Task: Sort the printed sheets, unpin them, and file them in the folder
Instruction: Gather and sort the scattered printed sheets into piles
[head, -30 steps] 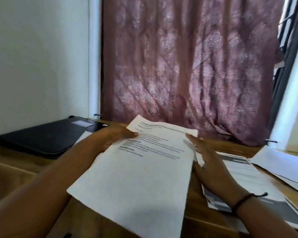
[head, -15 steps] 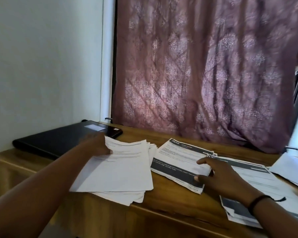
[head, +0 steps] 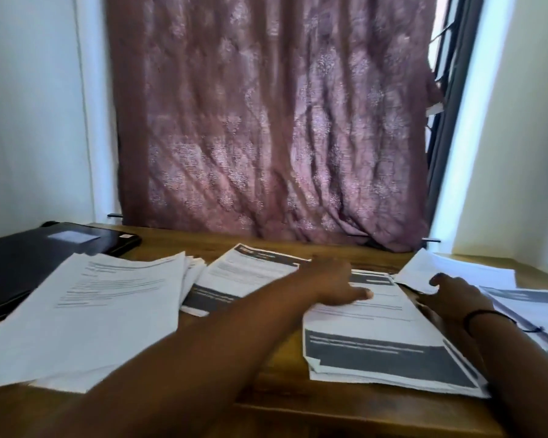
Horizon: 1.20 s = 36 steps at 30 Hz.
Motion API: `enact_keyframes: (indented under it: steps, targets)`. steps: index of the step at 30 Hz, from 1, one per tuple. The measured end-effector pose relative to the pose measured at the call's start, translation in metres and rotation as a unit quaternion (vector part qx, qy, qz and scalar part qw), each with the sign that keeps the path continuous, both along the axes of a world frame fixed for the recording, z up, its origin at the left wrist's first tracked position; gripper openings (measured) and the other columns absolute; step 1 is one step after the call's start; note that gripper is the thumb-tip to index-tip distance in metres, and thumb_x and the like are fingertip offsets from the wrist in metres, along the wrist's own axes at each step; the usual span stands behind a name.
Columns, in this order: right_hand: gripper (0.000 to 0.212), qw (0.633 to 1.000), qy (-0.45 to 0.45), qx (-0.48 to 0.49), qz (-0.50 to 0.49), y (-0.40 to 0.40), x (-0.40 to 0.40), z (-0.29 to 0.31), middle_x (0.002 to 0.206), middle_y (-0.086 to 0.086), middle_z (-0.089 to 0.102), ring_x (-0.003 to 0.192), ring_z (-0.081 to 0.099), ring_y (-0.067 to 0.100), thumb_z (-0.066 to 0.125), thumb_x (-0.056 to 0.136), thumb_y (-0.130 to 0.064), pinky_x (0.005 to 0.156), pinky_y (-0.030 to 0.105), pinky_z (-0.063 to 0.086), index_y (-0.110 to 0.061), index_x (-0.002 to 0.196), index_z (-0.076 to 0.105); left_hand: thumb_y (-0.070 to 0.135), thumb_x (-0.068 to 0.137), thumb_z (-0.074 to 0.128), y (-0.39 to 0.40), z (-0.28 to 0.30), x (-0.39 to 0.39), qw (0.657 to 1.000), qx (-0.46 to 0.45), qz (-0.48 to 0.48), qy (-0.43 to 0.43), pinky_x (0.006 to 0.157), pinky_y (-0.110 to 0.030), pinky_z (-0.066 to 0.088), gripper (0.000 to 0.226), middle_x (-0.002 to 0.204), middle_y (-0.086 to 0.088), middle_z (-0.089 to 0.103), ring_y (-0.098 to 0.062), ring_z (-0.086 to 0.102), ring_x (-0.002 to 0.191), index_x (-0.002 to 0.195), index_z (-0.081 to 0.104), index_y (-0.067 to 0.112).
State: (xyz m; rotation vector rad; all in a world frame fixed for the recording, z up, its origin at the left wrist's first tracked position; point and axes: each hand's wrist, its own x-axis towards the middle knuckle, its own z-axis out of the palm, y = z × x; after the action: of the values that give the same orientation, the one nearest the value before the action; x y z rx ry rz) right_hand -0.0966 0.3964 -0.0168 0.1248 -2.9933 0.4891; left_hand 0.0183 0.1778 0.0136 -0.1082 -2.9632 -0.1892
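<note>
**Sorting the dark-banded printouts**

While both arms are reaching in from the near edge, the sorting is looking well under way but not finished, since no sheet is lying in the folder yet. Nearest the camera, the dark-banded stack (head: 386, 343) is lying on the wooden desk (head: 276, 403), slightly fanned at its near corner. The left hand (head: 336, 286) is crossing over to it, fingers fairly straight and resting flat on its upper part, pinching nothing. The right hand (head: 456, 295) is sitting at the stack's right edge with fingers loosely curled; whether it is gripping a sheet I cannot tell.

To do this step well, the flat hand should be steadying the pile while the other is lifting one sheet by its edge, checking the corners for pins before pulling, so nothing is tearing.

To the left, the plain text pile (head: 86, 311) is resting partly over the black folder (head: 45, 257), which is lying closed. Further back, another banded sheet (head: 250, 273) is lying between the piles, and loose white sheets (head: 456, 273) are lying at far right.

All print is blurring; no wording, brand or label is readable, including the pale label on the folder.
</note>
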Motion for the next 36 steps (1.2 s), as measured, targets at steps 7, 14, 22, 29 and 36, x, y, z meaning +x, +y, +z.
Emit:
enact_keyframes:
  steps: [7,14,22,29,36]
  targets:
    - [0.059,0.996,0.034,0.075,-0.036,0.022,-0.023,-0.016,0.137,0.007,0.055,0.127,0.048,0.029,0.042,0.088,-0.062,0.102,0.037,0.038,-0.023,0.132,0.051,0.070,0.090,0.027,0.059,-0.060,-0.036,0.998,-0.010,-0.029,-0.053,0.110,-0.050,0.024,0.072,0.155,-0.007,0.028,-0.030,0.028,0.139,0.146,0.031,0.025]
    - [0.025,0.986,0.129,0.093,-0.039,0.013,-0.025,-0.015,0.115,0.004,0.065,0.107,0.061,0.025,0.049,0.088,-0.021,0.089,0.035,0.044,-0.021,0.110,0.061,0.069,0.091,0.029,0.063,-0.061,-0.036,0.998,0.003,-0.027,-0.052,0.113,-0.047,0.021,0.068,0.156,-0.002,0.026,-0.025,0.025,0.141,0.147,0.029,0.029]
    - [0.025,0.970,0.214,-0.114,-0.006,0.017,-0.019,-0.011,0.099,0.006,0.066,0.092,0.062,0.028,0.053,0.093,-0.043,0.071,0.034,0.043,-0.019,0.087,0.054,0.068,0.088,0.042,0.062,-0.059,-0.031,0.982,0.181,-0.024,0.040,0.106,-0.037,0.035,0.060,0.138,0.004,0.049,-0.017,0.045,0.126,0.131,0.050,0.027]
    - [0.023,0.767,0.561,0.047,0.308,-0.037,0.021,-0.008,0.084,-0.007,0.067,0.075,0.064,0.019,0.052,0.075,-0.014,0.073,0.034,0.035,-0.028,0.091,0.062,0.071,0.083,0.046,0.003,0.013,-0.035,0.593,0.800,0.091,-0.011,0.083,-0.040,0.052,0.062,0.089,-0.009,0.060,-0.028,0.058,0.092,0.098,0.059,0.012]
    - [0.070,0.810,0.405,0.014,0.424,-0.038,0.032,-0.014,0.128,-0.004,0.061,0.110,0.061,0.016,0.051,0.082,-0.074,0.092,0.034,0.052,-0.030,0.136,0.040,-0.002,0.088,0.061,-0.101,0.004,-0.002,0.742,0.649,0.165,-0.006,0.088,-0.047,0.053,0.035,0.110,-0.015,0.066,-0.031,0.064,0.097,0.121,0.054,0.001]
